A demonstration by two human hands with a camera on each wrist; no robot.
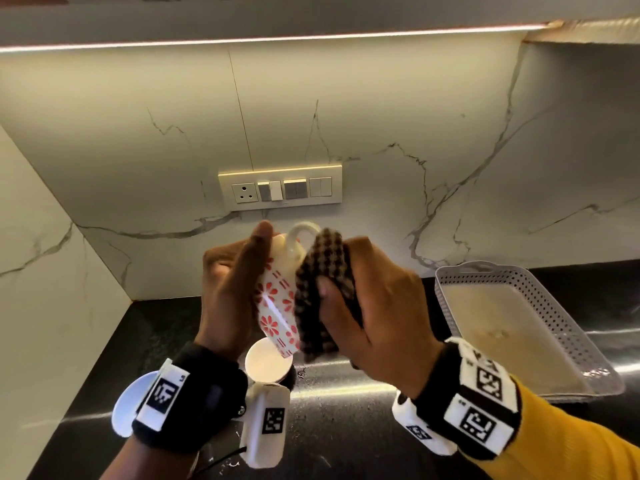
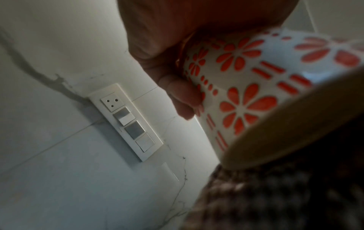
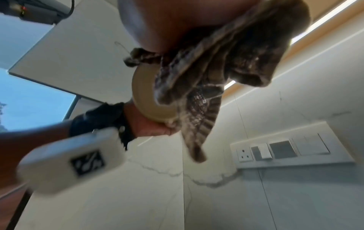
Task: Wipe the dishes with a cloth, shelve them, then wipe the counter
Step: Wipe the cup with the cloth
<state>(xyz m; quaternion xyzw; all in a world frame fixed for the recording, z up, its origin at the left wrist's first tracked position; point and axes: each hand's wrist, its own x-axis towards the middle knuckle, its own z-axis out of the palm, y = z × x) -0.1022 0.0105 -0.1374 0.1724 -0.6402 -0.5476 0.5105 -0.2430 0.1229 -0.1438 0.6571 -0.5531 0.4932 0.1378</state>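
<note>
Black polished bench [image 1: 346, 427]: left hand [image 1: 228, 292] grips white ceramic mug with red flowers [image 1: 277, 306]; right hand [image 1: 374, 317], at 3 o'clock, clutches brown checked cloth [image 1: 322, 292] against it. Judged early: wiping underway; shelving, bench wiping remain.

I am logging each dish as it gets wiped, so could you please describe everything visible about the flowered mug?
The mug is glossy white, ceramic by its look, patterned with red-orange flowers and dashes, with a plain white loop handle on the side facing the wall. It is held in the air above the dark counter, tilted, mouth toward the camera. The left hand grips one side; the checked cloth, bunched in the right hand, presses against the other.
</note>
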